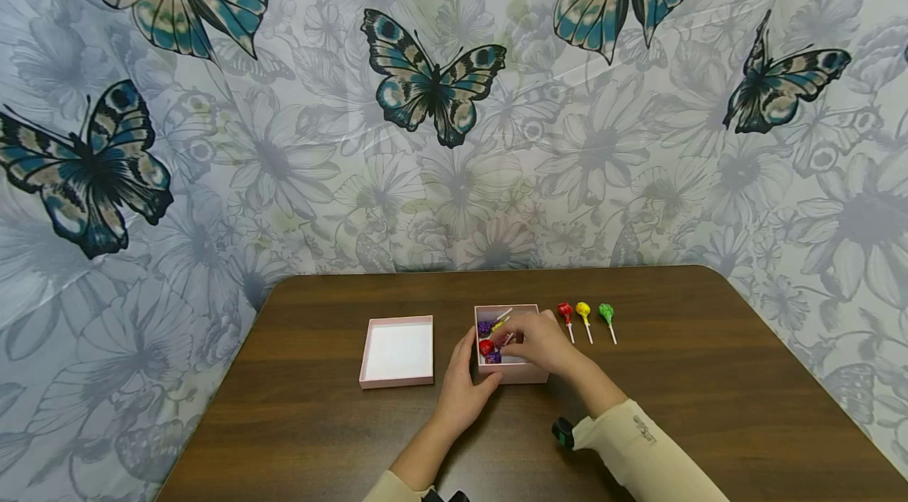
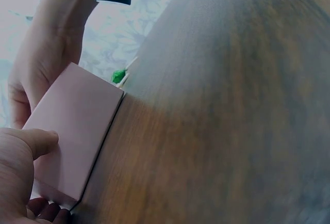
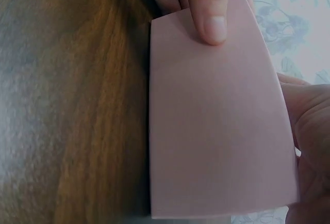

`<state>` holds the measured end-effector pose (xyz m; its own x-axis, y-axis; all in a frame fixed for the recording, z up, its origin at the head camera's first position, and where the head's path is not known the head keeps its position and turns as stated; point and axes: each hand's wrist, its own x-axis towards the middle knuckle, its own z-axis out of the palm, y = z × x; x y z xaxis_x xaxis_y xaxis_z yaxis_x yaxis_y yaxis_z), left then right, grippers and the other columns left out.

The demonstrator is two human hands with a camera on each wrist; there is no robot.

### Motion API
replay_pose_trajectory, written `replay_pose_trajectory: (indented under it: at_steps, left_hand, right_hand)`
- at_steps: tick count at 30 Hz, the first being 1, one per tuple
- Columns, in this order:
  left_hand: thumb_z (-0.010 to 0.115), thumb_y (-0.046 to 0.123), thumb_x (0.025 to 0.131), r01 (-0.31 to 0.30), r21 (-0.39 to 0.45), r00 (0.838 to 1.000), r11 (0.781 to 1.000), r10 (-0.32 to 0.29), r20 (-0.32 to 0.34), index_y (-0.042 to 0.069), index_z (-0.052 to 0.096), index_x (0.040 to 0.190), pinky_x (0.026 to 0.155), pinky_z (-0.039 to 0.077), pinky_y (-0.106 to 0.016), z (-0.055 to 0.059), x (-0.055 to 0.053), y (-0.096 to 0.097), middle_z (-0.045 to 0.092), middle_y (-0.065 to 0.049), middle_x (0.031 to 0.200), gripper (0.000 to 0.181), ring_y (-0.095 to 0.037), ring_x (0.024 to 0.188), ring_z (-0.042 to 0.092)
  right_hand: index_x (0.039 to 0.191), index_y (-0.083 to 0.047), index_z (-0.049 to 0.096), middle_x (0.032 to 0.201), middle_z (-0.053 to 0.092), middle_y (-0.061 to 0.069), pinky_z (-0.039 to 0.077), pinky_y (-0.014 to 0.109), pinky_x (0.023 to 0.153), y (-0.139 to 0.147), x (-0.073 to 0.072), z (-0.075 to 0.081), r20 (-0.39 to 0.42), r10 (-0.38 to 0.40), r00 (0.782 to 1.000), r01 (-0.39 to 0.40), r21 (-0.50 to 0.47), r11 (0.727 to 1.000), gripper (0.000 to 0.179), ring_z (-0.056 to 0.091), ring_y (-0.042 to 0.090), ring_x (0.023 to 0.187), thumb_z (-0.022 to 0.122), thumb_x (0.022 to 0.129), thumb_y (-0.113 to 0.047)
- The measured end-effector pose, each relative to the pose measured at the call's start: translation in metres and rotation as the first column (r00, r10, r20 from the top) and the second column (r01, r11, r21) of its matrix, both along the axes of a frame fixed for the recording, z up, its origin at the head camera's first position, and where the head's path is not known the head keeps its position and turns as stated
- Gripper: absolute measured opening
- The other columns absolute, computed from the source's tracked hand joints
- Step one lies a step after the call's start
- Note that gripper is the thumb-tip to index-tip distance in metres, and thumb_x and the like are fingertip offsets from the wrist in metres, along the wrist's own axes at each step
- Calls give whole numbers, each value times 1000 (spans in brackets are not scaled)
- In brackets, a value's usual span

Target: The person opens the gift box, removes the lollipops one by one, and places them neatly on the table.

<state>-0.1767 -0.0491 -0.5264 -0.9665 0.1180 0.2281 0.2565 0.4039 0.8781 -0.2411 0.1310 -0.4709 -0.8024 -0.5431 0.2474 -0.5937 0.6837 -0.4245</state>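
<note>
A pink open box [image 1: 514,373] stands on the table with lollipops inside, among them a red lollipop [image 1: 486,347] and purple-wrapped ones [image 1: 485,328]. My left hand [image 1: 461,389] grips the box at its left front corner. In the left wrist view its thumb [image 2: 44,142] presses the box's front wall. From the right, my right hand [image 1: 537,338] reaches over the rim, its bent fingers down among the lollipops by a thin stick. Whether those fingertips pinch a lollipop cannot be made out; the box wall hides them in both wrist views.
A pink lid [image 1: 397,352] with a white inside lies left of the box. Right of it, a red lollipop [image 1: 564,311], a yellow lollipop [image 1: 583,310] and a green lollipop [image 1: 606,312] form a row on the brown table [image 1: 312,423]. Behind hangs a butterfly-patterned cloth [image 1: 298,171].
</note>
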Motion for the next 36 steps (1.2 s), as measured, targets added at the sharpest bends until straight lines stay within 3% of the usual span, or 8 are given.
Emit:
replay_pose_trajectory:
  at_steps: [8,18,36]
  left_hand:
    - [72,23,85,8,2,1000,1000,-8,-3,12,24,152,112,33,-55,-1,-1,-1,34,-14,152,84,-32,140,35]
    - [72,22,85,8,-7,1000,1000,-8,-9,12,23,152,112,33,-55,-2,0,0,34,-13,152,84,-31,140,35]
    - [72,23,84,0,1,1000,1000,0,-14,12,25,152,112,32,-54,-1,1,-1,35,-13,152,83,-31,140,35]
  right_hand:
    - [90,-29,75,87,74,-15,25,31,70,-5,1,-2,-51,10,999,-7,49,999,18,65,9,80,82,74,-25]
    - [92,-31,76,92,73,-15,27,34,72,-7,-2,1,71,39,997,-48,127,991,20,64,10,87,81,74,-25]
    - [93,-30,76,91,74,-16,31,37,76,-12,0,12,94,68,993,-87,212,973,19,66,6,87,80,75,-25]
